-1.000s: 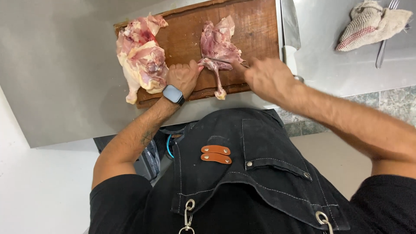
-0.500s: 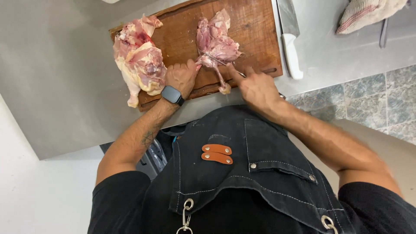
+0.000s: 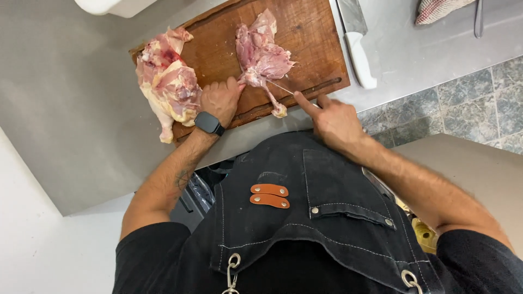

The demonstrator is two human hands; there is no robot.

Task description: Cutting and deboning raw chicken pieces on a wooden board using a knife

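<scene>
A single head-worn camera looks steeply down past the wearer's chest. It faces the counter (image 3: 81,109) edge at close range, with floor tiles (image 3: 468,109) showing at right.

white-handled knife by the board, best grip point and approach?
Take the knife by its white handle, coming from the near counter edge. It lies flat right of the cutting board, handle end pointing toward the person and free all round; the blade points away.
</scene>
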